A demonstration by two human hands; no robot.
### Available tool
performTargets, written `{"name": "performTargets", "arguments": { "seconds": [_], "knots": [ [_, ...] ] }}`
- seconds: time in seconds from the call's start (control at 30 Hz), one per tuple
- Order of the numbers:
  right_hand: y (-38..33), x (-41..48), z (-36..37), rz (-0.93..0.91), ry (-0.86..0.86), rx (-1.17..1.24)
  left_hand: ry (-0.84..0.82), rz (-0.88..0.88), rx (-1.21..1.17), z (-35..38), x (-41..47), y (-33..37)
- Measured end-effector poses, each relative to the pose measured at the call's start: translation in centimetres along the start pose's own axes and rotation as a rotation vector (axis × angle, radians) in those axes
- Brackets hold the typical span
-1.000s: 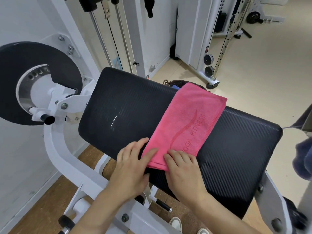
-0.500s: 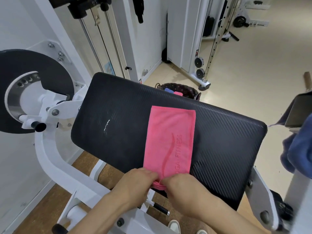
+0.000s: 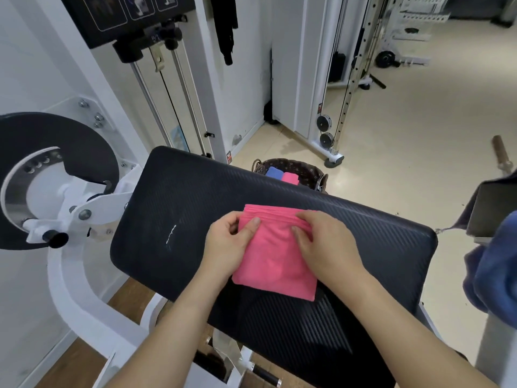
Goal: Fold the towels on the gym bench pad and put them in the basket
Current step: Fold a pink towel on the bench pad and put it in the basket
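A pink towel point(image 3: 275, 261) lies folded into a small rectangle on the black gym bench pad point(image 3: 173, 208). My left hand point(image 3: 228, 247) pinches its far left corner between thumb and fingers. My right hand point(image 3: 324, 245) grips the far right corner, fingers over the top edge. Behind the pad stands a dark woven basket point(image 3: 307, 169). Inside it lie a folded blue towel point(image 3: 274, 173) and a folded pink towel point(image 3: 290, 178).
A white machine frame with a black round disc point(image 3: 56, 169) stands to the left. A dark blue towel point(image 3: 492, 264) hangs on equipment at the right edge. Cable machines point(image 3: 335, 107) stand behind on the beige floor.
Both hands lifted the near end of the long pink strip and carried it over to the far end, halving the towel. The camera view also shifted upward.
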State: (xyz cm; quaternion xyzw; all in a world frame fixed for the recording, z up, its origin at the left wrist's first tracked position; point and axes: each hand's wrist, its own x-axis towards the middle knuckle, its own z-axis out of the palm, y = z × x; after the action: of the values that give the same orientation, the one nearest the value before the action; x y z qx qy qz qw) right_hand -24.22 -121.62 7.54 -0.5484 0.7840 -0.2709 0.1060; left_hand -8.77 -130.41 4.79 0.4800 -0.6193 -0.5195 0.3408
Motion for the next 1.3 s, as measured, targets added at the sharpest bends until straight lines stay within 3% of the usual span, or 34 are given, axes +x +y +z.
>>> {"name": "performTargets", "arguments": {
  "seconds": [0.3,0.5,0.63,0.83,0.9,1.0,1.13,1.3],
  "knots": [
    [1.5,1.7,1.7,-0.012,-0.011,-0.273,0.121,0.024,0.081,1.2,1.5,-2.0],
    [1.6,2.5,1.8,-0.036,-0.002,-0.325,0.173,0.091,0.145,1.6,1.6,-2.1],
    [1.7,2.8,1.8,-0.053,0.011,-0.353,0.214,0.188,0.36,2.0,1.8,-2.3],
    [2.5,3.1,2.2,-0.088,0.168,-0.273,0.329,0.335,0.754,2.7,2.0,-3.1],
    [2.7,3.5,2.0,-0.134,0.119,-0.322,0.347,0.368,0.748,2.8,2.3,-3.6],
    [2.3,4.3,1.3,-0.161,0.012,-0.388,0.244,0.35,0.702,2.3,2.8,-3.6],
    [1.4,5.2,0.4,-0.103,-0.09,-0.41,0.163,0.208,0.472,1.6,3.3,-2.7],
    [0.2,4.6,1.1,-0.211,-0.092,-0.414,0.059,0.274,0.425,1.2,2.6,-1.4]
  ]
}}
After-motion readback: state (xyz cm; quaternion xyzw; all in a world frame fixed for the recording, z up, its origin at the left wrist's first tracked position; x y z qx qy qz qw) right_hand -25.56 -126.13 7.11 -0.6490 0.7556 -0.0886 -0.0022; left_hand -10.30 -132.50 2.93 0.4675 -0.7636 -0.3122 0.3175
